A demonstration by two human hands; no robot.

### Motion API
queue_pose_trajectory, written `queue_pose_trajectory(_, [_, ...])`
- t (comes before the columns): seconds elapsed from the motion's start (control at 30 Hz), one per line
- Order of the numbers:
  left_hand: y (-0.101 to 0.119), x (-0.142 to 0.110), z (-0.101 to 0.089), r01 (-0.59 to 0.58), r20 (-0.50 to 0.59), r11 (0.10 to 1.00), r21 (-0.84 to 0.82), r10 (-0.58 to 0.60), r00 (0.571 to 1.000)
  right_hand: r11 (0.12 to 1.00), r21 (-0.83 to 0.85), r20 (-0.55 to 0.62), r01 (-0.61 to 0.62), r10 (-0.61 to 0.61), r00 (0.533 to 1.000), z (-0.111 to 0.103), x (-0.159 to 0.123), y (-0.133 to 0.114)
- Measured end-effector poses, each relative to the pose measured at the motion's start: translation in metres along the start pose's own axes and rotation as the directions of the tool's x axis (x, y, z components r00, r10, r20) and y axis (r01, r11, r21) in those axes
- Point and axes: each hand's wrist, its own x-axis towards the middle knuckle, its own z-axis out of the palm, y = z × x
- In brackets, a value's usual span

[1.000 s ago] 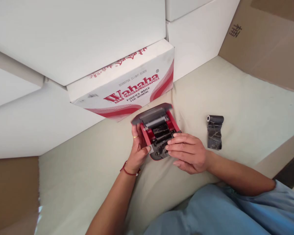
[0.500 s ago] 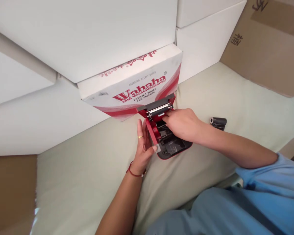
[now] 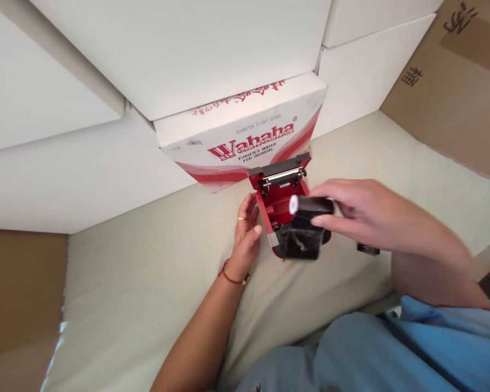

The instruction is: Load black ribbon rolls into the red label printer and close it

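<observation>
A small red printer [image 3: 278, 202] sits on the pale green surface with its grey lid flipped up at the back. My left hand [image 3: 246, 239] rests against its left side, fingers curled onto the casing. My right hand [image 3: 361, 209] pinches a black ribbon roll [image 3: 308, 209] with a white core, held just above the printer's open bay, a crumpled black strip hanging from it. A second black roll [image 3: 368, 249] lies on the surface to the right, mostly hidden behind my right wrist.
A white and red "Wahaha" water carton [image 3: 245, 136] stands right behind the printer. White boxes [image 3: 179, 54] are stacked along the back. Brown cardboard boxes stand at the right [image 3: 453, 92] and at the lower left [image 3: 20, 294]. My blue-clad knee [image 3: 351, 354] is in the foreground.
My right hand went into the open printer bay and came out to the right holding the black roll. The printer's lid swung further up. My left hand stayed at the printer's side.
</observation>
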Motion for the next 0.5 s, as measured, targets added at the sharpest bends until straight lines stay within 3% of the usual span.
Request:
queue_pose_trajectory(0.03, [-0.001, 0.001, 0.0, -0.044, -0.133, 0.999, 0.022, 0.046, 0.99, 0.993, 0.116, 0.004, -0.007, 0.007, 1.0, -0.01, -0.017, 0.007])
queue_pose_trajectory(0.1, [-0.002, 0.004, 0.0, -0.087, -0.377, 0.989, 0.117, 0.125, 0.918, 0.966, 0.256, 0.051, -0.043, 0.031, 0.998, -0.019, -0.047, 0.023])
queue_pose_trajectory(0.17, [-0.001, 0.006, 0.0, -0.067, -0.487, 0.976, 0.206, 0.162, 0.858, 0.953, 0.288, 0.133, -0.09, 0.053, 0.99, -0.01, -0.067, 0.04])
queue_pose_trajectory(0.27, [0.004, 0.005, 0.001, -0.025, -0.455, 0.964, 0.266, 0.149, 0.878, 0.955, 0.243, 0.234, -0.167, 0.109, 0.966, 0.027, -0.079, 0.059])
queue_pose_trajectory(0.33, [0.007, 0.003, 0.003, 0.0, -0.429, 0.954, 0.298, 0.134, 0.893, 0.944, 0.244, 0.238, -0.221, 0.163, 0.958, 0.051, -0.081, 0.068])
queue_pose_trajectory(0.43, [0.009, 0.003, 0.005, 0.03, -0.422, 0.956, 0.29, 0.1, 0.901, 0.914, 0.27, 0.081, -0.304, 0.293, 0.953, 0.065, -0.087, 0.081])
queue_pose_trajectory(0.5, [0.009, 0.003, 0.005, 0.041, -0.425, 0.961, 0.274, 0.083, 0.901, 0.893, 0.194, -0.116, -0.407, 0.433, 0.894, 0.061, -0.094, 0.095])
